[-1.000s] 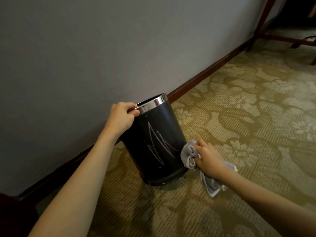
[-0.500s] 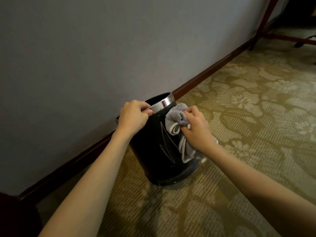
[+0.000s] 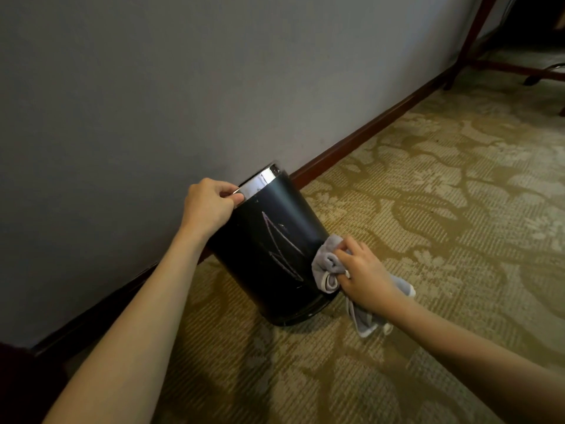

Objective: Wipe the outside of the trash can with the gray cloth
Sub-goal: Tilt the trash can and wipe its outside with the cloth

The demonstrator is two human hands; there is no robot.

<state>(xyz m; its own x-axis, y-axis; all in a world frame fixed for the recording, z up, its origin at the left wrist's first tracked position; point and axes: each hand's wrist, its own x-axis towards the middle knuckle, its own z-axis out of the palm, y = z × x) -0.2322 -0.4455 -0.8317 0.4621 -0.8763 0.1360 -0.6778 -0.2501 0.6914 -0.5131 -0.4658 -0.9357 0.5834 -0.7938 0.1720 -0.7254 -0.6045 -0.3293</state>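
Gray wall filled the upper left of my view, plain and matte. A dark reddish baseboard ran along its foot toward the far corner. Carpet covered the floor: olive-gold ground, pale floral and scroll pattern, ribbed weave. Dark red wooden furniture legs stood at the far right, top hidden beyond the frame.

Trash can, black, round, with a shiny metal rim, sat on the carpet just beside the wall, tilted with its mouth toward the wall. Pale zigzag scribble marks showed on the side facing me.

My left hand gripped the rim, fingers curled over the metal edge, thumb on the outside.

My right hand clutched the gray cloth, bunched, pressed against the can's lower right side near the base. The cloth's loose end trailed under my wrist down to the carpet.
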